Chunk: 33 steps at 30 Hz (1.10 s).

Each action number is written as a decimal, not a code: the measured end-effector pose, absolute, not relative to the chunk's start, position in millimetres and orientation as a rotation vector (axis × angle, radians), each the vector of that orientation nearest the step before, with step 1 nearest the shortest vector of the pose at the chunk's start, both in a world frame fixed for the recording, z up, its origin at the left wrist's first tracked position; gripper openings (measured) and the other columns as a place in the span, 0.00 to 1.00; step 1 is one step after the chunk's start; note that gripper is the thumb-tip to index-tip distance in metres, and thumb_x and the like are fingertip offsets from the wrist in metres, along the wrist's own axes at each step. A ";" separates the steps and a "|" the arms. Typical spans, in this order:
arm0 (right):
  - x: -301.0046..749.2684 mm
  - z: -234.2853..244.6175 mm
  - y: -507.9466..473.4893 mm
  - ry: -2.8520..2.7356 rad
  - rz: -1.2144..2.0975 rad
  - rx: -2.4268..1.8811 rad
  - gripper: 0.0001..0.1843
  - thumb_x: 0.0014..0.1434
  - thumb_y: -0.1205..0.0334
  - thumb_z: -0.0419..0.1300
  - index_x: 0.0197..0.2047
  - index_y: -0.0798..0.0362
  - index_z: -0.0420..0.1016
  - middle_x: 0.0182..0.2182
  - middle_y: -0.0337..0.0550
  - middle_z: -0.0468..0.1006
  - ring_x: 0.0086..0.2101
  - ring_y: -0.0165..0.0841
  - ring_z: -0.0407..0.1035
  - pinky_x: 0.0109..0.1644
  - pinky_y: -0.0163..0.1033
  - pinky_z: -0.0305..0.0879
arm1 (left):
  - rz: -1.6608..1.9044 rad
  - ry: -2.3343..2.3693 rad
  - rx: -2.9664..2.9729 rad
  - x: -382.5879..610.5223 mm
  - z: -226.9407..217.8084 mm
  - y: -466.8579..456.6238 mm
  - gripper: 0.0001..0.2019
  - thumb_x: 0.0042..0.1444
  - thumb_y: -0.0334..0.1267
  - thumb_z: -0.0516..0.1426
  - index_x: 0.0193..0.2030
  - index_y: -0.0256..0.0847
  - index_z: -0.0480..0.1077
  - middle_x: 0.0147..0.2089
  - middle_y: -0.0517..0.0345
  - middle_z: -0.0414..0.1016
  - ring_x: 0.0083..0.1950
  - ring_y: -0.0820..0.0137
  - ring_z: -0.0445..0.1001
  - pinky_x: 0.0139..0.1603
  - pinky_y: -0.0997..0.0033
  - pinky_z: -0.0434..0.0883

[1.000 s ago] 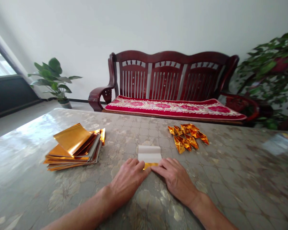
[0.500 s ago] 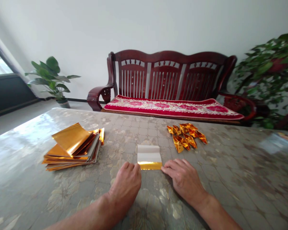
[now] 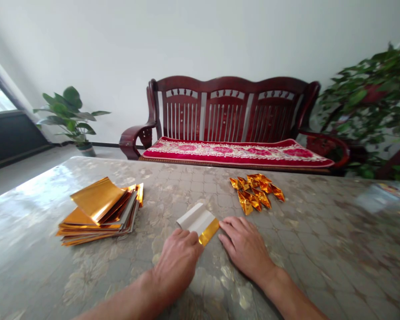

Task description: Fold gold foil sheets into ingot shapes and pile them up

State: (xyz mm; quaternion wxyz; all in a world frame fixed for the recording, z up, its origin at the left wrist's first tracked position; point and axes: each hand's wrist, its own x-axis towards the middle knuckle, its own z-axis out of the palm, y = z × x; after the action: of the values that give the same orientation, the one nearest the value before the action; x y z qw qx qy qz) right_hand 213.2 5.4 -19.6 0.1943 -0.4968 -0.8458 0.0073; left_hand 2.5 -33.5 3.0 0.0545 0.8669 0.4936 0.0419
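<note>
A sheet of foil paper [image 3: 195,218] lies turned at an angle on the table, its pale side up with creases across it. Along its near right edge runs a folded gold strip [image 3: 209,231]. My left hand [image 3: 180,252] is closed on the paper's near corner, its fingers curled and covering that corner. At the strip's right end, my right hand [image 3: 245,243] touches the corner with a fingertip. Its thumb stands apart from the fingers, with no grip visible.
A stack of gold foil sheets [image 3: 96,213] lies to the left. Several folded gold foil pieces [image 3: 257,192] sit together at the back right. A clear plastic bag [image 3: 380,200] rests at the far right. Beyond the patterned table [image 3: 120,284] stands a wooden bench [image 3: 226,111].
The paper has turned clockwise, so its gold strip now slants along the near right side. My left hand has shifted slightly nearer; the right hand's fingers have moved up to the strip's far end.
</note>
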 end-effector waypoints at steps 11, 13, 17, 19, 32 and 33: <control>197.8 -28.9 9.5 -2.209 0.095 -1.562 0.25 0.57 0.58 0.63 0.58 0.53 0.71 0.57 0.52 0.72 0.57 0.47 0.63 0.59 0.55 0.60 | 0.492 1.094 2.372 19.4 -13.2 -41.7 0.20 0.54 0.21 0.51 0.43 0.46 0.78 0.49 0.59 0.79 0.51 0.68 0.76 0.55 0.71 0.71; 198.5 -30.9 9.5 -2.194 0.116 -1.545 0.24 0.57 0.59 0.62 0.57 0.52 0.71 0.58 0.52 0.72 0.57 0.47 0.62 0.60 0.55 0.60 | 0.661 1.042 2.266 21.1 -17.1 -35.6 0.22 0.54 0.19 0.49 0.42 0.46 0.78 0.47 0.61 0.81 0.50 0.71 0.77 0.56 0.73 0.71; 201.0 -29.5 9.5 -2.240 0.191 -1.434 0.24 0.58 0.61 0.61 0.58 0.51 0.69 0.58 0.50 0.72 0.58 0.45 0.62 0.62 0.53 0.58 | 0.926 1.300 2.214 12.9 -15.3 -11.9 0.17 0.58 0.25 0.51 0.47 0.45 0.77 0.48 0.56 0.79 0.51 0.67 0.75 0.56 0.65 0.71; 201.0 -27.1 9.2 -2.254 0.244 -1.388 0.25 0.58 0.63 0.62 0.58 0.50 0.69 0.57 0.48 0.72 0.58 0.44 0.62 0.62 0.52 0.58 | 0.834 1.500 2.247 6.4 -12.3 -0.2 0.17 0.59 0.31 0.54 0.54 0.43 0.73 0.55 0.51 0.75 0.55 0.61 0.73 0.59 0.58 0.68; 198.1 -28.7 7.4 -2.237 0.261 -1.292 0.20 0.56 0.66 0.64 0.53 0.48 0.72 0.48 0.44 0.77 0.50 0.41 0.68 0.54 0.47 0.63 | 0.589 1.597 1.852 -11.5 -18.4 24.0 0.30 0.47 0.33 0.60 0.61 0.42 0.66 0.42 0.60 0.76 0.33 0.72 0.73 0.35 0.74 0.67; 198.0 -28.1 6.9 -2.235 0.268 -1.289 0.20 0.56 0.65 0.65 0.52 0.48 0.73 0.48 0.44 0.77 0.50 0.41 0.68 0.54 0.47 0.63 | 0.599 1.564 1.800 -12.3 -19.7 25.6 0.30 0.46 0.34 0.60 0.60 0.41 0.67 0.38 0.62 0.76 0.32 0.72 0.73 0.33 0.75 0.66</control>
State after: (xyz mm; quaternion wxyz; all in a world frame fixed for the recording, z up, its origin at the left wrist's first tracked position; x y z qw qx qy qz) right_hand 198.0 6.9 -28.1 0.2704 -0.4783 -0.8296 0.0993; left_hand -12.3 25.6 -19.7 0.3349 0.6900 0.5993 0.2294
